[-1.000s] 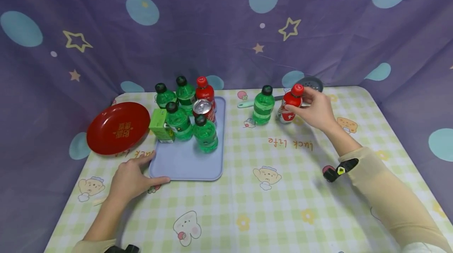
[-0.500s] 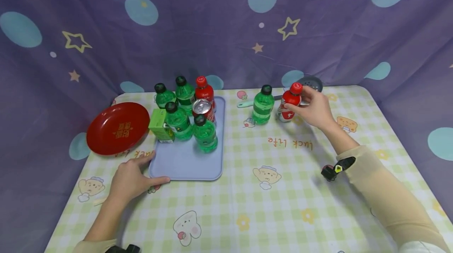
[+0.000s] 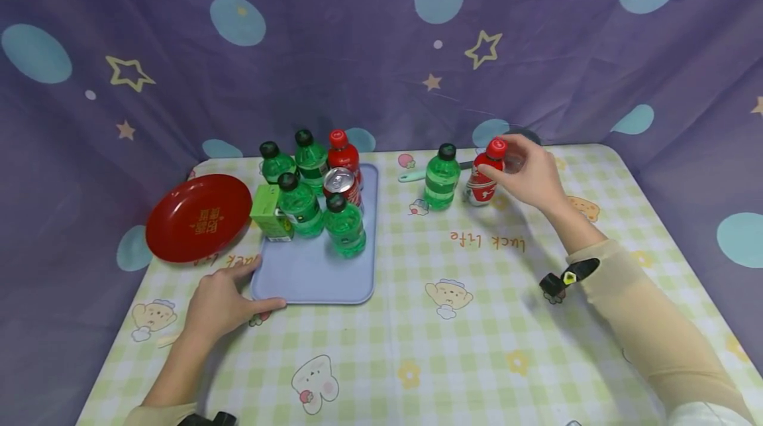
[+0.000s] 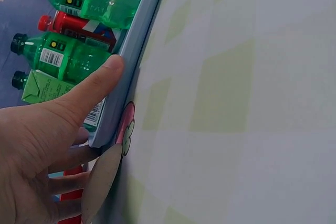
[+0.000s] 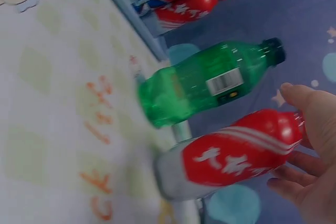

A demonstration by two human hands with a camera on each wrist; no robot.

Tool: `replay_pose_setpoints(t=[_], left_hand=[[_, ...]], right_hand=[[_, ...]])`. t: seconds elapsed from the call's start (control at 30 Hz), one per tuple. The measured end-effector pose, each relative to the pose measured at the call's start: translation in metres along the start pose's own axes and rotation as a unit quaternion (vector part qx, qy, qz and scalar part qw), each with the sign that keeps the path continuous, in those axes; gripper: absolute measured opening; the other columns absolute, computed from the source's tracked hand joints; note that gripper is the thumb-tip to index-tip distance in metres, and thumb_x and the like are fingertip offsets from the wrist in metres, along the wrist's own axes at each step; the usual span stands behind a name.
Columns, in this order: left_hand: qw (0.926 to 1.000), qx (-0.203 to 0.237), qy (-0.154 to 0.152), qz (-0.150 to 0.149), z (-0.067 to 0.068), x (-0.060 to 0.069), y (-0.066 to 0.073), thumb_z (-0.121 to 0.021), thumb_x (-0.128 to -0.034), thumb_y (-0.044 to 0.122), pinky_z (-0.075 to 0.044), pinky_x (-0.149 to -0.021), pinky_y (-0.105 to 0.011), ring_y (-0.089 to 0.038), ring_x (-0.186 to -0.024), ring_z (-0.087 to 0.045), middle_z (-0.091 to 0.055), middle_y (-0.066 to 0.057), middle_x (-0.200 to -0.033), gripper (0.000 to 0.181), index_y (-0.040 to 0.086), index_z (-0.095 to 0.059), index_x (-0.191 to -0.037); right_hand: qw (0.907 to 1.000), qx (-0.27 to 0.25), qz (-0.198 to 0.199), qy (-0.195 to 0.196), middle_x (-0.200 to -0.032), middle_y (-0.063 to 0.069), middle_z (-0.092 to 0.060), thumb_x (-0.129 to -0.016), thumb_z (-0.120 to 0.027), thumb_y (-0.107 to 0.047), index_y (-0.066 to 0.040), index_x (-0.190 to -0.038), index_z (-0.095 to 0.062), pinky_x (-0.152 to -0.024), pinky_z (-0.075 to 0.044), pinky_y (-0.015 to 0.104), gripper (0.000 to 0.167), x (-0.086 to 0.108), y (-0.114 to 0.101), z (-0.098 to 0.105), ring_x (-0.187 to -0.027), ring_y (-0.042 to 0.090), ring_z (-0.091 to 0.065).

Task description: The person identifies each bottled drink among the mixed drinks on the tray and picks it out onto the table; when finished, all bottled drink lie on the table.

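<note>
Head view: a purple curtain (image 3: 334, 61) backs a checked tablecloth (image 3: 357, 366), on which lies a blue tray (image 3: 316, 280) with a red plate (image 3: 173, 227) to its left. The left hand (image 3: 217, 300), thumb straight, spreads its fingers about the blue tray's near left corner. The right hand (image 3: 532, 177) curves thumb and fingers loosely, well parted, about the top of a red-labelled bottle (image 3: 483, 184), upright on the tablecloth; firm contact cannot be told. Left of it stands a green bottle (image 3: 441, 182); the tray bears a green carton (image 3: 267, 215) and a soda can (image 3: 342, 182).
</note>
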State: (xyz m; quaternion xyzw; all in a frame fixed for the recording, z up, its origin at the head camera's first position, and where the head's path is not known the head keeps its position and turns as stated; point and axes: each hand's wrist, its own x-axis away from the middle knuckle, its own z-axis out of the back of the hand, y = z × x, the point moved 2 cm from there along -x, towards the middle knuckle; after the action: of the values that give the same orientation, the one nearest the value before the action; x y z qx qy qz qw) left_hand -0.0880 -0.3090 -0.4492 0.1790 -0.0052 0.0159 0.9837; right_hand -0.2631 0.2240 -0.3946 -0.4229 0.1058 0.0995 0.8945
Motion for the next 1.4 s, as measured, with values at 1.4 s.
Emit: replay_pose_setpoints(t=[1.4], left_hand=[[1.0,0.0,0.005,-0.005,0.0,0.0,0.0,-0.095,-0.0645,0.067,-0.059,-0.095,-0.066,-0.053,-0.123,-0.066,-0.063,-0.032,-0.139,0.106,0.003,-0.064,-0.144]], right_hand=[[0.9607,-0.157,0.209,-0.094,-0.137,0.007,-0.075,-0.086,-0.091,-0.021,-0.01,-0.138,-0.07,-0.104,-0.061,0.032,0.057,0.009,-0.156,-0.088,-0.124,0.018,-0.074]])
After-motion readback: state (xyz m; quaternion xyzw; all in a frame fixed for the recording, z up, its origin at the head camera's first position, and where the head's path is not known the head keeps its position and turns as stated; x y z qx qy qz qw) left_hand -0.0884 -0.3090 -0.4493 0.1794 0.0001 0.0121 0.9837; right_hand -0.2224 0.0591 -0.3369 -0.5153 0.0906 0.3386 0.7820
